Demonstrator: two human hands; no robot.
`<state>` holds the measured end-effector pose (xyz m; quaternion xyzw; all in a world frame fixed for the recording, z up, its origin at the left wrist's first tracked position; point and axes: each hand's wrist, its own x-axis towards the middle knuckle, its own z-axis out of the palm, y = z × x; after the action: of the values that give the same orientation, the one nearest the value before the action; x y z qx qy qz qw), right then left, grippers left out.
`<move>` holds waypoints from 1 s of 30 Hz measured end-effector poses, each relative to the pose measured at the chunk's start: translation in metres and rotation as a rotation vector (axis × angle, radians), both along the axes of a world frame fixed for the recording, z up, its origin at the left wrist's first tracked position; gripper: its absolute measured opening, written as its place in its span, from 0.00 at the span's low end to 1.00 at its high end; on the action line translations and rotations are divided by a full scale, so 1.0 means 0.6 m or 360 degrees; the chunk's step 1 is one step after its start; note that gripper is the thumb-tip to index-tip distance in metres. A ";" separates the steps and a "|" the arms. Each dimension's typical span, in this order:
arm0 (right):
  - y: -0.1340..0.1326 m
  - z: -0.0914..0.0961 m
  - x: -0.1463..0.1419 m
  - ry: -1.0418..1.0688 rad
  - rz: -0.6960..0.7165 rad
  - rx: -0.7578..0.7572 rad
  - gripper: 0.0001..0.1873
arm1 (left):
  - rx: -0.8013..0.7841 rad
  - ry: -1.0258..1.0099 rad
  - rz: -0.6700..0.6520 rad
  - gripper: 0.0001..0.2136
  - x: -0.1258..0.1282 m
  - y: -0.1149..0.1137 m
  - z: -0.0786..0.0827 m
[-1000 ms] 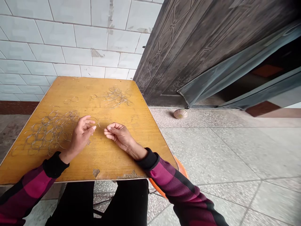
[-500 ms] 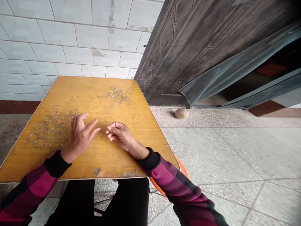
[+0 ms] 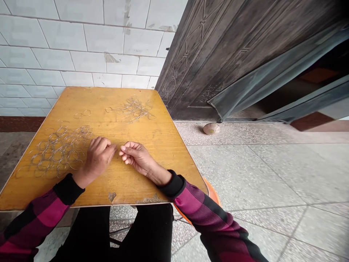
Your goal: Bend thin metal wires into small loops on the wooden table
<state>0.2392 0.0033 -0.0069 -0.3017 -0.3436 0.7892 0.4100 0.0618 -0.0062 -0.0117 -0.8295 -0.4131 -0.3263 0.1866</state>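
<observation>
Reading the table (image 3: 131, 185) as a dial with twelve at the tiled wall (image 3: 103, 38), the two hands meet close to its centre, a small gap between their fingertips. The right hand (image 3: 136, 156), toward three o'clock, has thumb and forefinger pinched on a thin wire (image 3: 122, 142), which shows only faintly above the fingertips. The left hand (image 3: 99, 154), toward nine, has its fingers bunched and pointing at the right hand; whether they are clamped on the wire too, I cannot tell. A broad spread of looped wires (image 3: 58, 151) lies at nine o'clock, just beside the left hand. A smaller tangle of wires (image 3: 136, 109) lies at one o'clock, well apart from both hands, and a pair of wire rings (image 3: 82, 114) at eleven. Chipped patches mark the table's edge at six and five. Beyond the table, an orange stool (image 3: 214, 193) peeks out at four, and a rounded object (image 3: 211, 128) sits on the floor (image 3: 261, 178) at two, near the dark door (image 3: 212, 47).
</observation>
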 end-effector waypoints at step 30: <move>-0.015 -0.015 -0.022 -0.2354 -0.0331 0.2822 0.13 | -0.1311 -0.2633 -0.0372 0.09 0.011 0.020 0.015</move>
<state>0.2261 -0.0058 -0.0161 -0.3229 -0.9056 -0.1353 0.2395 0.0685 0.0060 -0.0028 -0.3701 -0.4118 -0.6580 -0.5103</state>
